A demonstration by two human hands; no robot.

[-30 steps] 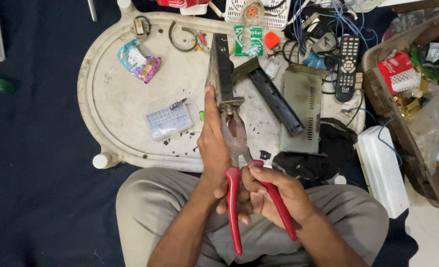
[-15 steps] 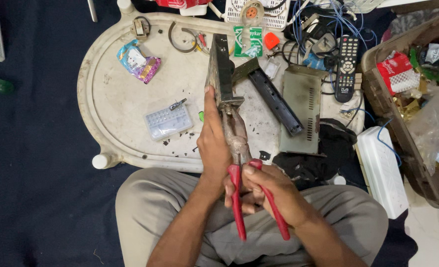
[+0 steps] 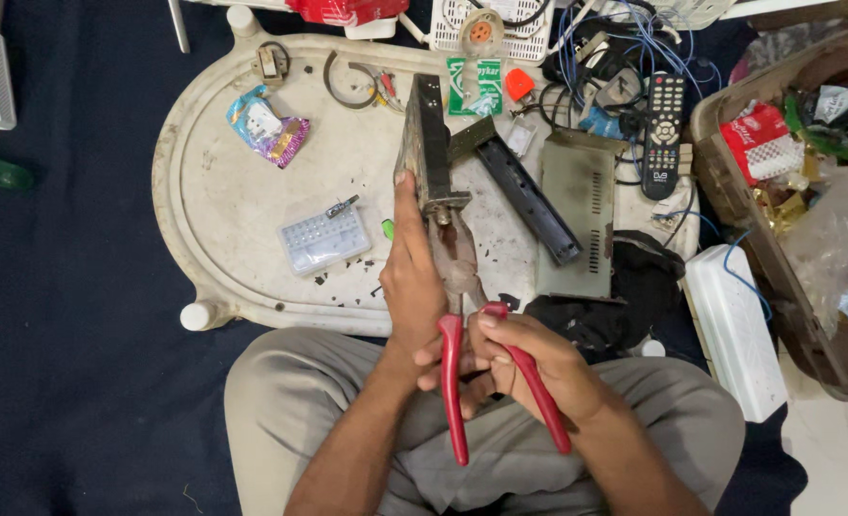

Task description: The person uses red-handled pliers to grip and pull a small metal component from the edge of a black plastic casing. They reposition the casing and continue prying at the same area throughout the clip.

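I sit with an upturned oval white table [image 3: 223, 205] in front of my knees. My right hand [image 3: 529, 363] grips the red handles of a pair of pliers [image 3: 457, 287], whose jaws bite on a fitting at the near end of a long dark metal case [image 3: 427, 143] standing on edge. My left hand [image 3: 410, 272] lies along the left side of the pliers' head, its fingertips pressed against the case's near end. The pliers' jaw tips are partly hidden by the case's bracket.
A small clear screw box [image 3: 324, 239], a snack wrapper [image 3: 266, 124], a black metal strip [image 3: 524, 191] and a grey vented cover [image 3: 577, 215] lie on the table. A remote [image 3: 665, 134], tangled wires [image 3: 615, 57] and a cluttered brown bin [image 3: 787, 191] sit at right.
My right hand has slid up the red handles and squeezed them closer together. The left hand and the case have stayed put.
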